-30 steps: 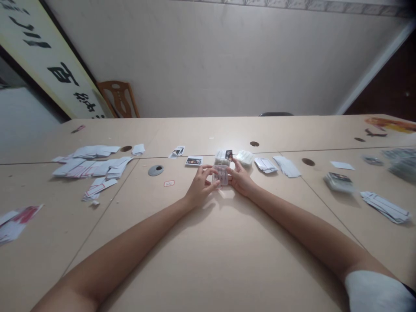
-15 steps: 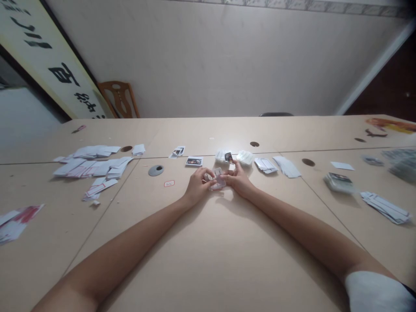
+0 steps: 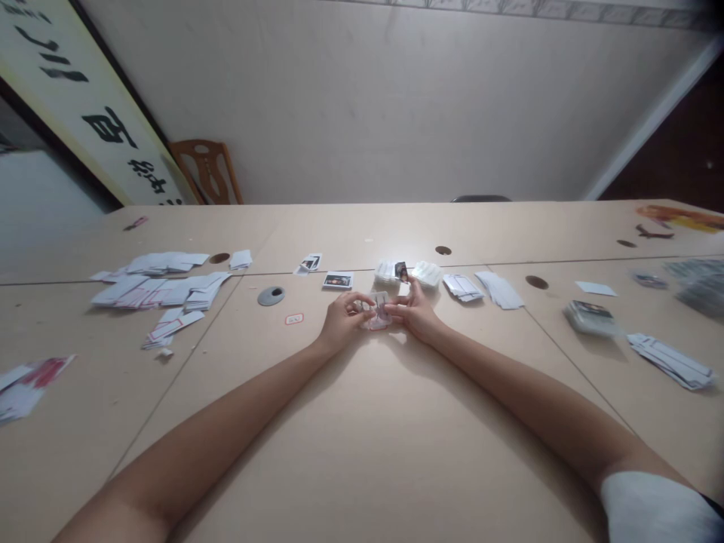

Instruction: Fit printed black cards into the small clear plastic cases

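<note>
A small clear plastic sleeve [image 3: 381, 311] is held upright between both hands just above the table. My left hand [image 3: 344, 320] pinches its left side with bent fingers. On its right side, my right hand [image 3: 415, 311] grips it between thumb and fingers. A small dark picture card [image 3: 401, 271] shows at the right hand's fingertips; whether the fingers hold it is unclear. Behind the hands lie two stacks of clear sleeves, one left [image 3: 385, 272] and one right [image 3: 427, 274]. A stack of picture cards [image 3: 338, 280] lies beyond my left hand.
White paper slips [image 3: 152, 292] are heaped at the left. A grey round cap [image 3: 271, 296] and a red-edged label [image 3: 294, 319] lie nearer. To the right are white card piles [image 3: 462, 287], paper strips [image 3: 500, 290], a clear stack [image 3: 591, 319] and more strips [image 3: 670, 360].
The plastic sleeve between my hands has turned slightly more upright. The dark card at my right fingertips has shifted slightly right and up. Both hands stay in nearly the same place.
</note>
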The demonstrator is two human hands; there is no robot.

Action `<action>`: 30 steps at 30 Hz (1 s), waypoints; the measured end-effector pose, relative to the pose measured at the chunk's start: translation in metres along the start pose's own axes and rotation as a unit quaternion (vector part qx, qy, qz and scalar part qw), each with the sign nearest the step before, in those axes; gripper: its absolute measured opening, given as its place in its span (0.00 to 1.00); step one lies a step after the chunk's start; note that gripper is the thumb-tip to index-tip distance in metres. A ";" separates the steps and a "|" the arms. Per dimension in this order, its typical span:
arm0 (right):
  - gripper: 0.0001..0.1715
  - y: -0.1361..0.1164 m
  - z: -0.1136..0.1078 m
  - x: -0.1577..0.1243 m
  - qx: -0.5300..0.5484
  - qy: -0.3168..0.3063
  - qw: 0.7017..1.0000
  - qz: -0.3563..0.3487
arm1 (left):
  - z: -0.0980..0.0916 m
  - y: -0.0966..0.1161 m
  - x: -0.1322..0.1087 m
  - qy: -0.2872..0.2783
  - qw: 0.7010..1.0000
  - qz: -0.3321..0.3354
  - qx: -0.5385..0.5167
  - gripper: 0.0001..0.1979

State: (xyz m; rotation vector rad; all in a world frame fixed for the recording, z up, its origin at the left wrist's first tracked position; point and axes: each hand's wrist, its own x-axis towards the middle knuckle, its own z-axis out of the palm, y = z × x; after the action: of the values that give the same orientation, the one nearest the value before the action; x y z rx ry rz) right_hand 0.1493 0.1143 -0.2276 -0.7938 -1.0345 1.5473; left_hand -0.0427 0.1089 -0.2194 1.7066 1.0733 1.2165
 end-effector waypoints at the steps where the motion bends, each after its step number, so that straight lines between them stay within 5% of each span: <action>1: 0.56 0.000 0.000 0.000 -0.001 0.001 1.000 -0.001 | 0.000 0.000 0.000 0.000 1.000 -0.003 -0.003 0.09; 15: 0.51 0.004 -0.001 0.002 -0.009 0.024 0.999 -0.042 | 0.000 0.006 0.000 -0.014 0.998 -0.032 -0.055 0.10; 21: 0.50 0.005 0.000 0.001 -0.012 0.047 0.998 -0.048 | 0.002 0.004 -0.002 -0.023 0.987 -0.076 -0.140 0.26; 26: 0.35 0.004 0.003 0.001 -0.032 0.053 0.996 -0.070 | 0.001 0.006 -0.003 -0.003 0.979 -0.115 -0.169 0.29; 30: 0.16 0.000 0.001 0.000 -0.106 0.108 0.965 -0.215 | 0.000 0.007 -0.003 -0.011 0.975 -0.130 -0.181 0.25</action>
State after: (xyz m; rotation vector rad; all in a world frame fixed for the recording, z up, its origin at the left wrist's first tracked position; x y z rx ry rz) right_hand 0.1479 0.1142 -0.2274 -0.7998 -1.1333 0.9707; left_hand -0.0414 0.1039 -0.2141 1.2582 0.9583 1.1403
